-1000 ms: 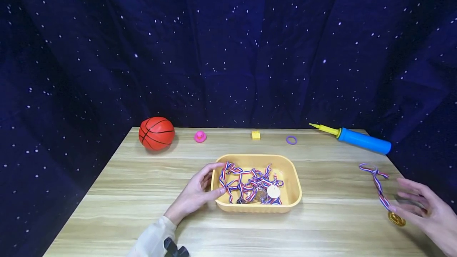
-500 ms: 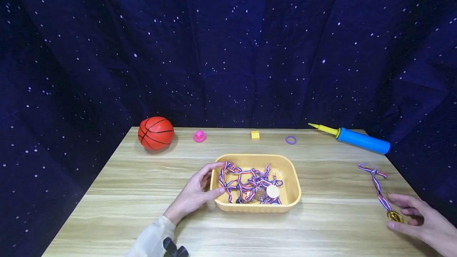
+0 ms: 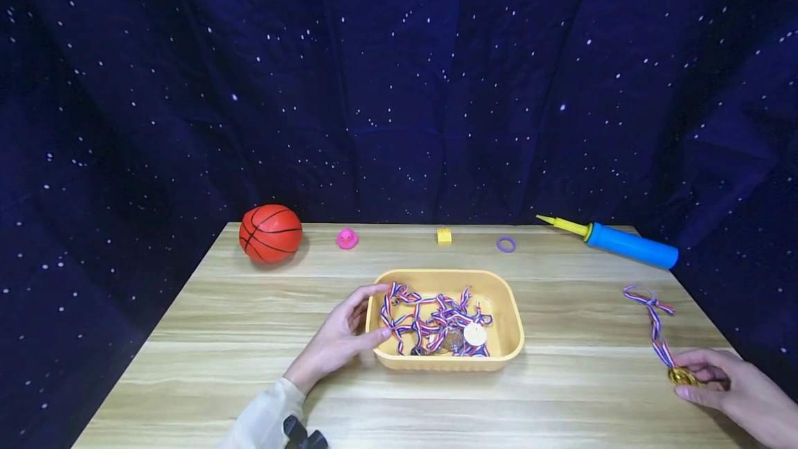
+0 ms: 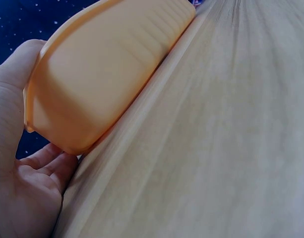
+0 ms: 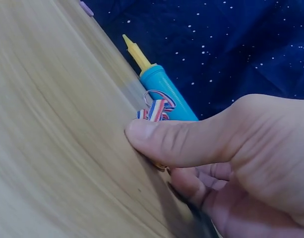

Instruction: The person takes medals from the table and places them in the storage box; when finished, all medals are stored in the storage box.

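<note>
At the right of the head view, my right hand (image 3: 732,388) pinches a gold medal (image 3: 680,377) by its edge, thumb in front and fingers behind. Its striped red, white and blue ribbon (image 3: 657,335) trails over the table away from me. In the right wrist view the thumb covers most of the medal. My left hand (image 3: 341,337) grips the left end of a yellow plastic tub (image 3: 444,364), the thumb on its rim and the fingers round the outside. Inside the tub lie tangled striped ribbons (image 3: 444,310) with several medals, one of them pale (image 3: 475,334).
Along the table's back edge sit a red basketball (image 3: 271,233), a pink rubber duck (image 3: 347,238), a yellow toy brick (image 3: 444,235), a purple ring (image 3: 506,244) and a blue and yellow hand pump (image 3: 632,244). A dark starry curtain (image 3: 399,89) hangs behind.
My right hand has come down and left onto the gold medal, its fingers closing from spread to a pinch. The left hand has stayed on the tub.
</note>
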Available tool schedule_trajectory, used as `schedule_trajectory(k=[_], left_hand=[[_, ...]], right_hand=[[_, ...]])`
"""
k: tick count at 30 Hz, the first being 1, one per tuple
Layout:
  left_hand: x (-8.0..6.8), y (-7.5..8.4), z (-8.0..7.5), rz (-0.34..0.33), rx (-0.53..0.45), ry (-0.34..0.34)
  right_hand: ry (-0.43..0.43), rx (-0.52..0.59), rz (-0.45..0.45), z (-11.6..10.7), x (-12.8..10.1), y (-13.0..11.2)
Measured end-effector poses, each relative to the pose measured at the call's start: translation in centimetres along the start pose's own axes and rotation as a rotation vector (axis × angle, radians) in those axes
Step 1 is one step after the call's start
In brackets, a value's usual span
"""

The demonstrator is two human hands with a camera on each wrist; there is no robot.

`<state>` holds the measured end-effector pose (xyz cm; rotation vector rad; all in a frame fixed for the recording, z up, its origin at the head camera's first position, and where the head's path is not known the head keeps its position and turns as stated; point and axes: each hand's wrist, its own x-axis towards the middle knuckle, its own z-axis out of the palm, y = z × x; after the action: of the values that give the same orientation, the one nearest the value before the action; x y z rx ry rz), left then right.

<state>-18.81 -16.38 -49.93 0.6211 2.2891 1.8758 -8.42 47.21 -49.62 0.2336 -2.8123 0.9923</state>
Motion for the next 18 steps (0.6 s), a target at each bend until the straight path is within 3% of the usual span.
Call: schedule_trajectory(k=[5,12,18], left_hand=[[0.0,0.0,0.0,-0.004,-0.004,0.0],[0.0,0.0,0.0,-0.005,-0.011,0.0],[-0.1,-0.1,0.0,-0.001,-0.002,-0.001]], right_hand=[[0.011,-0.011,0.056,0.3,0.3,-0.7],[0.116,0.055,-0.025,1.3,0.5,-1.2],[0.152,0.12,0.057,2.7,1.0,-2.5]])
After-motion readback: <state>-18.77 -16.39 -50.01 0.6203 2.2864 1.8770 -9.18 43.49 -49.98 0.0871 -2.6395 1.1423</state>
